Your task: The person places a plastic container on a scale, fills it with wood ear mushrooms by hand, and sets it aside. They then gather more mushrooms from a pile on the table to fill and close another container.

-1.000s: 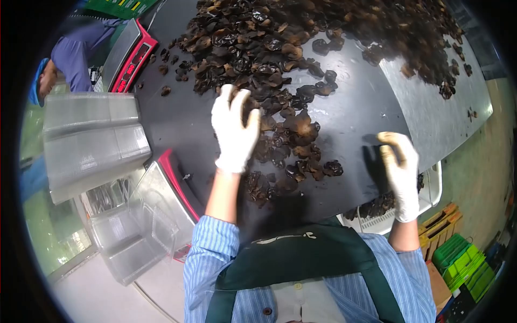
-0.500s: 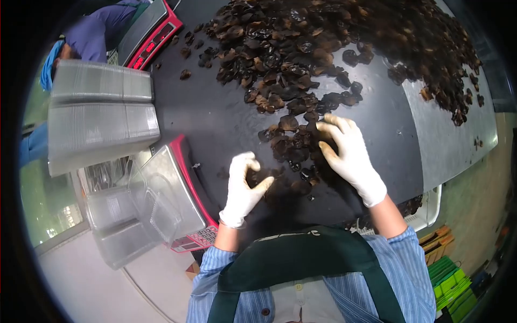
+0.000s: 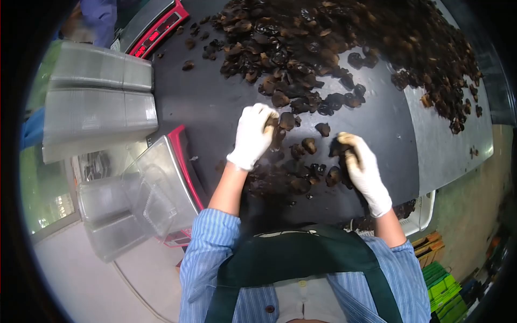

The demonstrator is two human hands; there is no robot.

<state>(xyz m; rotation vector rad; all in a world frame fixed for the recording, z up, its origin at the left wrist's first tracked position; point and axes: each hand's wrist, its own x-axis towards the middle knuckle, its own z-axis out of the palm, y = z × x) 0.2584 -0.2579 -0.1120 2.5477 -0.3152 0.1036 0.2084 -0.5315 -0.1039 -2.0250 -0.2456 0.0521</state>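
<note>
Dark brown, glossy wood ear mushrooms (image 3: 301, 70) lie in a broad heap across the far part of the black tabletop (image 3: 199, 113). My left hand (image 3: 254, 134), in a white glove, has its fingers curled over a mushroom (image 3: 276, 123) just below the heap. My gloved right hand (image 3: 363, 169) pinches a dark mushroom (image 3: 337, 148) between thumb and fingers, right of a few scattered pieces. Single mushrooms (image 3: 308, 145) sit between the hands. More pieces (image 3: 299, 185) lie closer to my apron, partly in shadow.
A red-edged scale (image 3: 186, 161) stands at left with a clear plastic tray (image 3: 156, 199) on it. Tall stacks of clear containers (image 3: 99, 121) rise behind it. Another scale (image 3: 156, 32) and a person's purple sleeve (image 3: 99, 21) are at the upper left. A white basket (image 3: 425, 212) is at lower right.
My left hand has moved forward to the heap's near edge and closed on a mushroom. My right hand has drawn back slightly and right, closing on a piece. Mushrooms between the hands are spread apart.
</note>
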